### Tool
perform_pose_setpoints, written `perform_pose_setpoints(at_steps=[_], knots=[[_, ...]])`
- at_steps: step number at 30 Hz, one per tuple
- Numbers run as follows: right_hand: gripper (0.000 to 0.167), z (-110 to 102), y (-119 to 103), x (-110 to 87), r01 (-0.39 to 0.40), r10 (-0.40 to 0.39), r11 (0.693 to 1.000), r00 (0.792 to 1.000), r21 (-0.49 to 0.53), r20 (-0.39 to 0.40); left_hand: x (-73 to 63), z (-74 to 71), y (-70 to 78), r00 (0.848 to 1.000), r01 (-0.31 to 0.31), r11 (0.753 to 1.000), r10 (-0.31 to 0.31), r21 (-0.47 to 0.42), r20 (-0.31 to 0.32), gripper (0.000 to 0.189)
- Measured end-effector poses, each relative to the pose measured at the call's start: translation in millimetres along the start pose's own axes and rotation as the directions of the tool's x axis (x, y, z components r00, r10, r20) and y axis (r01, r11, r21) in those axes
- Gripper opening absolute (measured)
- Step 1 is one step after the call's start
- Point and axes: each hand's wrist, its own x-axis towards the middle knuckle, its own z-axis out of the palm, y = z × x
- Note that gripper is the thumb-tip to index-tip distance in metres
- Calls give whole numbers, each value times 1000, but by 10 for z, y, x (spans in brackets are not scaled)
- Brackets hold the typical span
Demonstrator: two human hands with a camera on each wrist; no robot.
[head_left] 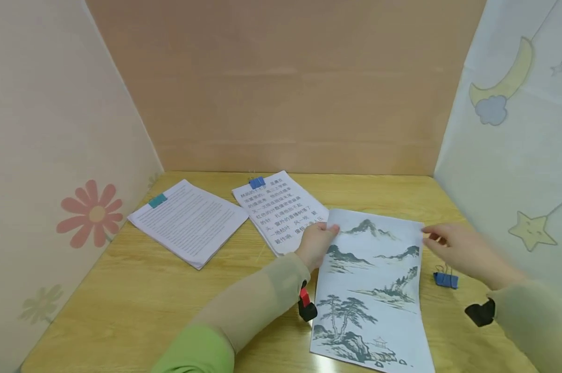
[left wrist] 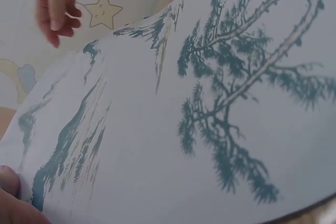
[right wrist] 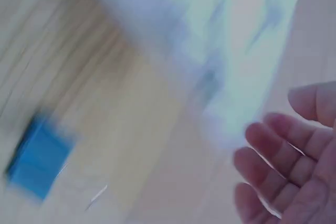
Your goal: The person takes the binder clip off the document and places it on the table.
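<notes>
Sheets of paper with an ink landscape print (head_left: 369,290) are held up over the table, bowed in the left wrist view. My left hand (head_left: 315,243) grips their upper left edge, thumb on the printed face. By the upper right corner is my right hand (head_left: 463,251), its fingers loosely bent. In the right wrist view these fingers (right wrist: 268,169) hold nothing and seem apart from the blurred paper. A blue binder clip (head_left: 446,280) lies on the table below my right hand.
Behind my left hand lies a large-print text stack (head_left: 271,207) with a blue binder clip (head_left: 257,182). Further left is a small-print stack (head_left: 192,223) with a teal clip (head_left: 157,201). Patterned walls (head_left: 509,155) close in the wooden table (head_left: 136,305) on the sides.
</notes>
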Motion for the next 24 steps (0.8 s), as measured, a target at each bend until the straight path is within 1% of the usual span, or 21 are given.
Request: perform_pose_setpoints(at_steps=[1,2,3,4,5,6,7,8,11,12,14,16,18,19,21,22,24], knots=[[39,18,-212,-29,48,-47,999,999,-22,11,9,22,-9,1000,1,1000,-1,-6,-3,22],[34,63,-418,-67,114,-113,992,993,-44,31,20,43,-21,1000,1,1000,-1,-14,-7,22],[31,128,-609,-116,183,-179,981,982,-64,62,31,64,-32,1000,0,1000,0,-20,-9,22],[29,204,-783,-177,249,-241,965,965,-77,101,41,86,-44,1000,-3,1000,2,-26,-10,21],[28,293,-924,-237,321,-306,942,941,-100,143,49,106,-56,1000,-4,1000,3,-19,-12,21],[28,385,-1042,-298,380,-355,917,915,-119,190,56,127,-68,1000,-9,1000,9,-13,-15,21],[30,474,-1136,-353,424,-386,895,891,-135,241,62,145,-77,1000,-12,1000,11,-8,-13,21],[33,560,-1207,-402,463,-411,874,866,-147,285,68,160,-85,1000,-13,1000,13,4,-12,21],[46,772,-1311,-495,531,-424,823,810,-202,405,79,196,-105,1000,-4,999,5,38,-3,22],[51,829,-1327,-515,541,-417,813,798,-214,434,83,204,-110,1000,1,999,-1,46,-2,22],[56,922,-1335,-544,576,-424,780,775,-246,469,89,216,-122,1000,13,997,-13,74,4,22],[61,993,-1330,-568,605,-442,751,758,-265,479,94,227,-135,1000,21,993,-22,113,5,22],[66,1048,-1319,-591,619,-467,737,757,-271,458,97,237,-144,999,27,990,-29,140,13,23],[67,1067,-1314,-600,619,-469,736,759,-275,451,99,242,-147,999,29,988,-32,151,19,24],[68,1098,-1302,-609,610,-470,744,768,-273,435,107,252,-152,999,33,985,-38,172,28,26],[68,1110,-1296,-611,610,-473,742,771,-278,427,111,258,-153,998,41,985,-47,171,36,28],[70,1124,-1294,-608,594,-454,755,779,-277,432,119,274,-157,996,56,988,-65,144,60,31]])
